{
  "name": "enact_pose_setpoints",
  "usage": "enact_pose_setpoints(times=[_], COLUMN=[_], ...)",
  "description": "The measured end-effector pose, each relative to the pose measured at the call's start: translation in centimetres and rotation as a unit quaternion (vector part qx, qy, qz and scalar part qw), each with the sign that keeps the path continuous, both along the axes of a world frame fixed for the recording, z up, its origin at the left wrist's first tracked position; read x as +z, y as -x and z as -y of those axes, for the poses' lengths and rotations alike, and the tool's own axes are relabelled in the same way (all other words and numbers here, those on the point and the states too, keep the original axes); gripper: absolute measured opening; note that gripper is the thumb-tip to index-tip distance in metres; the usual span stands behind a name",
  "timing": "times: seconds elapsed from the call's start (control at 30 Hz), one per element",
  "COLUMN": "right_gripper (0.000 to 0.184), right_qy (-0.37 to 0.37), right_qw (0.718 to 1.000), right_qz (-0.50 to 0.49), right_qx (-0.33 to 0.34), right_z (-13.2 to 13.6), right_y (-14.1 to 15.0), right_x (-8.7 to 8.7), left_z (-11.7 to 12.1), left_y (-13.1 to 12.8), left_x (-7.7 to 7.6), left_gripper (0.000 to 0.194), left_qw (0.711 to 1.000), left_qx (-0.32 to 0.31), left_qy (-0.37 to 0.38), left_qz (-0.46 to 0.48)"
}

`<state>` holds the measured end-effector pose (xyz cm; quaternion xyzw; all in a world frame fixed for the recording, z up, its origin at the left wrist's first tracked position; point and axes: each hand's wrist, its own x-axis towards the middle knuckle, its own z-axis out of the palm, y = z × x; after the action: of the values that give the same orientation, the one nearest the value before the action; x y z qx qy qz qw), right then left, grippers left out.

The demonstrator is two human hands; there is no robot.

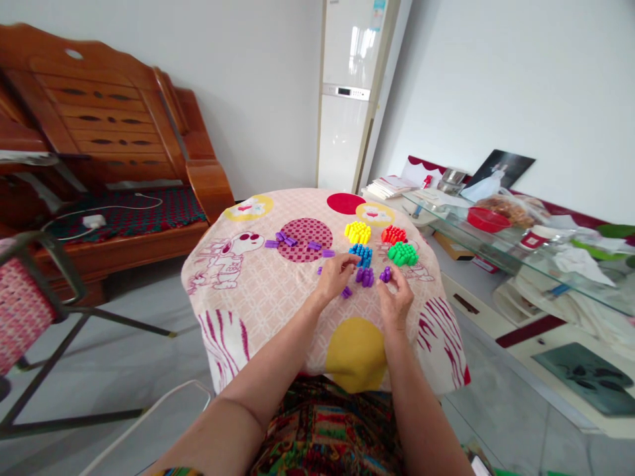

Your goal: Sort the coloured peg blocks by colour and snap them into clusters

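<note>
My right hand (395, 299) has its thumb and fingertips closed on small purple pegs (385, 274), just right of an upright purple cluster (365, 277). Curled over the cloth is my left hand (337, 277), its fingertips drawn together beside the blue cluster (361, 254); what they hold, if anything, is hidden. Loose purple pegs (346, 291) lie just below that hand. Farther left, several more purple pegs (285, 238) are scattered flat. Behind stand yellow (358, 232), red (393, 234) and green (403, 254) clusters of similar small pieces.
A patterned cloth (278, 291) covers the round table. At right, a glass-topped cabinet (510, 244) carries a red bowl (489, 219), papers and a paper cup. A wooden bench (104, 132) stands back left, a metal-framed chair (64, 317) near left, a tall white appliance (347, 99) behind.
</note>
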<state>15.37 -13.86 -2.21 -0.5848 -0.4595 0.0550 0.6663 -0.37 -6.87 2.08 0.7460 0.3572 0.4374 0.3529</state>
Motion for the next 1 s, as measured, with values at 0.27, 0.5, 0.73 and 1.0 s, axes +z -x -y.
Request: enact_pose_setpoints(times=[0.27, 0.5, 0.73, 1.0], right_gripper=[0.051, 0.054, 0.054, 0.049], right_qy=[0.088, 0.144, 0.160, 0.117], right_qw=[0.995, 0.988, 0.984, 0.993], right_qz=[-0.036, 0.036, 0.076, 0.017], right_qx=[0.033, 0.031, 0.020, 0.005], right_z=[-0.3, -0.4, -0.2, 0.1], right_y=[-0.5, -0.3, -0.2, -0.3], right_x=[-0.6, -0.8, -0.6, -0.2], left_z=[-0.1, 0.1, -0.6, -0.4], left_y=[-0.7, -1.4, 0.4, 4.6], left_x=[-1.3, -1.5, -0.9, 1.6], left_gripper=[0.038, 0.040, 0.041, 0.033], left_qw=[0.987, 0.986, 0.990, 0.965], left_qx=[0.023, 0.006, 0.042, -0.032], left_qy=[-0.008, -0.010, -0.019, -0.077], left_qz=[-0.160, -0.167, -0.130, -0.249])
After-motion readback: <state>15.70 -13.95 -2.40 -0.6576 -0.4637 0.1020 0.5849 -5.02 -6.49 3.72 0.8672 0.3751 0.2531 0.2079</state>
